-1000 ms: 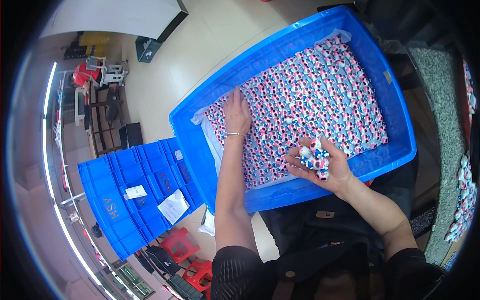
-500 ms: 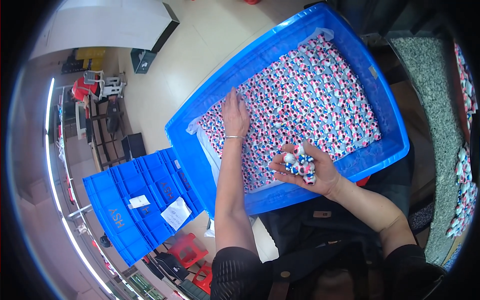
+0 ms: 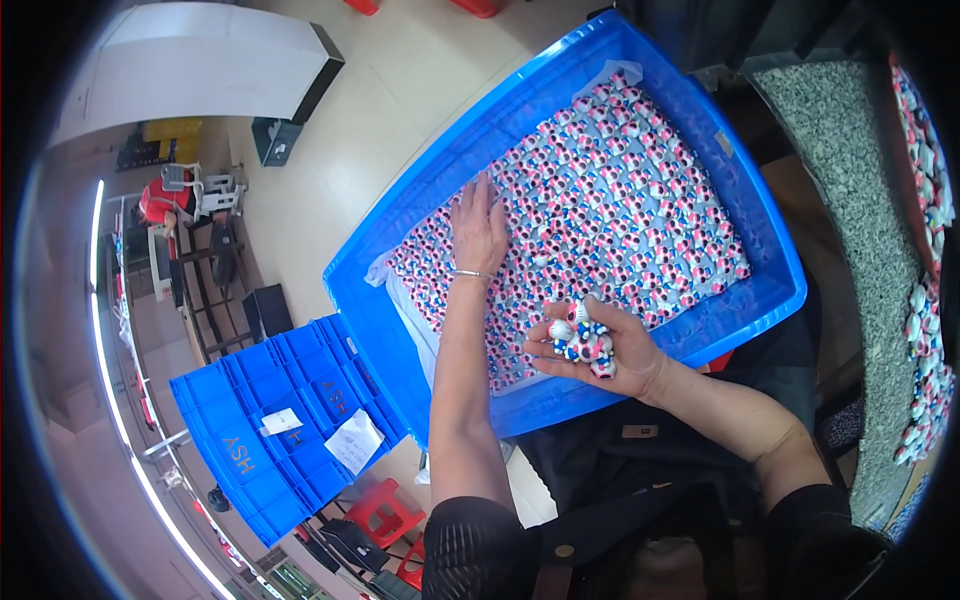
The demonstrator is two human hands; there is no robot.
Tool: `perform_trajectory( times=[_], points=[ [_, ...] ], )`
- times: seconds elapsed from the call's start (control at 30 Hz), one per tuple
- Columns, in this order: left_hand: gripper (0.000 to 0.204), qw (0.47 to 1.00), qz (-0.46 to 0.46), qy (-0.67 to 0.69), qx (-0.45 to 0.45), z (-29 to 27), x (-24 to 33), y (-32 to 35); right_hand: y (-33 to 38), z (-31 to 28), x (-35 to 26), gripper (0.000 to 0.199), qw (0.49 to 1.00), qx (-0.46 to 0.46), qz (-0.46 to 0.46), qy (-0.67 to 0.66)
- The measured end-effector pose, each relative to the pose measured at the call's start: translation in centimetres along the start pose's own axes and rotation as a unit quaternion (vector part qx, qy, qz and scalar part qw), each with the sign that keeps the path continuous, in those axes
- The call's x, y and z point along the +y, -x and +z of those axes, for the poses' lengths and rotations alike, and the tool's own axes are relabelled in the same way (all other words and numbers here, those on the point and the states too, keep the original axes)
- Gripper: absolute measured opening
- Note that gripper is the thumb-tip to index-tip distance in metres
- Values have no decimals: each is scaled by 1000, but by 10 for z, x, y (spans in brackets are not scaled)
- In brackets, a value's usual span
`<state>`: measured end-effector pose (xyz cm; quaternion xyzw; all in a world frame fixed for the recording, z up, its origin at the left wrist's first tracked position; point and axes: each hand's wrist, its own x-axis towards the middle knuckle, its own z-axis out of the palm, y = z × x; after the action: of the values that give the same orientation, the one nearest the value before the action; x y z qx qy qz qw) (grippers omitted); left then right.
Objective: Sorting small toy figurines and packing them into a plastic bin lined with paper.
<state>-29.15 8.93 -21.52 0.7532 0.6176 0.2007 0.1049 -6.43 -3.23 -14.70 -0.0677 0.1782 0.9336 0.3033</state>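
Observation:
Rows of small white, pink and blue figurines cover a pale sheet inside a large blue plastic bin. My left hand, with a thin bracelet at the wrist, reaches over the bin's left part. Its fingers are stretched forward and touch the figurines there; its fingertips partly hide what lies beneath them. Palm up above the near edge, my right hand is cupped round several loose figurines of the same kind.
Stacked blue crates with paper slips stand left of the bin. Red stools are below them. On the right, a speckled grey surface runs past another heap of figurines. A white table stands at the far left.
My left hand has shifted slightly right across the figurines, its fingers a little more spread. My right hand still cradles its handful. The whole view has shifted slightly.

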Motion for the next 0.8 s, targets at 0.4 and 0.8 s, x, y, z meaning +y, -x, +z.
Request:
perform_trajectory(
  times=[0.4,0.8],
  points=[
    [48,1000,19,-7,-13,10,17,-19,-1,-2,0,47,999,-20,-3,-26],
    [51,999,33,17,-24,24,32,-32,0,-5,0,45,999,-24,-10,-48]
  ],
)
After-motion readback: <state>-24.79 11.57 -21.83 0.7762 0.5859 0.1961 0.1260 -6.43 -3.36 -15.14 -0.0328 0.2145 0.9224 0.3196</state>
